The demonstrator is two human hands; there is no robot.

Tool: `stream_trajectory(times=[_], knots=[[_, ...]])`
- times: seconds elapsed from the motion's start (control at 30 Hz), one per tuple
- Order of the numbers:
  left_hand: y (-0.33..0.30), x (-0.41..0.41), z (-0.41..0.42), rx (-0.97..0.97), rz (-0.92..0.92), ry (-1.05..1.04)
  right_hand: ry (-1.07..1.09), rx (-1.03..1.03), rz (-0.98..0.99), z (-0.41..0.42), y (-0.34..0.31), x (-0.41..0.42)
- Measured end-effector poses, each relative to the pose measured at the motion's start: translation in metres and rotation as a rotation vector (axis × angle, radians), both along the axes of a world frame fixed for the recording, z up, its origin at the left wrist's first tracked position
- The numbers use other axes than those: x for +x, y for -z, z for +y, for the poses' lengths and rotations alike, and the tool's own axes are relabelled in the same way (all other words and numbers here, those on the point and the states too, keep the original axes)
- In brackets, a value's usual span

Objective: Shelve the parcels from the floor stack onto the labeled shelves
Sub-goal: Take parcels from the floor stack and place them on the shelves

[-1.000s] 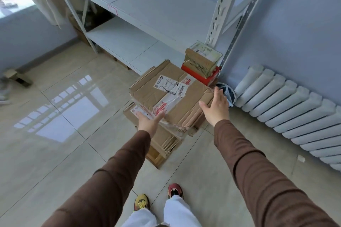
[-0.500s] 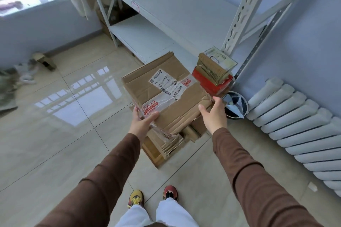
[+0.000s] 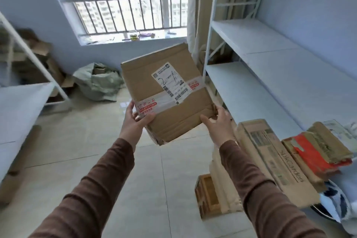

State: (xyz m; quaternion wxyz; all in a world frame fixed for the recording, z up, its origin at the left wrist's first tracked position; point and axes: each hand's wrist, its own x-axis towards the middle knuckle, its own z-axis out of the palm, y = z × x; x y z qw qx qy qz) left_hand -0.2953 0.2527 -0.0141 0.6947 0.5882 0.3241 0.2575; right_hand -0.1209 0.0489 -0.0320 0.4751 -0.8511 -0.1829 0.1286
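I hold a flat brown cardboard parcel [image 3: 170,114] in the air in front of me, tilted, with a white shipping label marked "2" and clear tape with red print. My left hand [image 3: 135,120] grips its near left corner and my right hand [image 3: 218,121] grips its near right edge. The remaining floor stack [image 3: 270,162] of cardboard parcels lies low at the right, with a long printed box on top and a red and brown parcel [image 3: 316,150] beside it. The white metal shelving [image 3: 270,75] stands at the right with bare boards.
A second white shelf unit [image 3: 23,102] stands at the left with cardboard behind it. A grey-green sack [image 3: 98,83] slumps under the barred window [image 3: 123,6]. A small open brown box [image 3: 206,195] sits by the stack. Tiled floor stretches between the two shelf units.
The parcel has come up off the floor stack in both hands. My view has swung left from the stack and radiator toward the window, so the stack now lies at my lower right.
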Motion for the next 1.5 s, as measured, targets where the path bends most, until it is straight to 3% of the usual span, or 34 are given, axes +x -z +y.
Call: stream_trajectory(times=[0.23,0.47,0.77,1.0,1.2,1.5], knots=[[-0.064,-0.176,0.149,0.219,-0.046,-0.230,-0.268,0.249,0.053,0.204,-0.043,-0.119],[-0.135,-0.350,0.244,0.407,-0.047,-0.459,-0.507,0.402,0.034,0.365,-0.102,-0.260],[-0.228,-0.497,0.338,0.626,-0.023,-0.753,-0.887,0.484,-0.058,0.553,-0.176,-0.384],[-0.322,-0.575,0.383,0.809,-0.043,-1.055,-1.170,0.688,-0.025,0.679,-0.270,-0.481],[-0.410,-0.660,0.402,0.970,0.079,-1.156,-1.332,0.843,0.017,0.750,-0.363,-0.582],[-0.487,-0.767,0.440,1.107,0.489,-1.286,-1.393,0.920,0.020,0.821,-0.437,-0.704]])
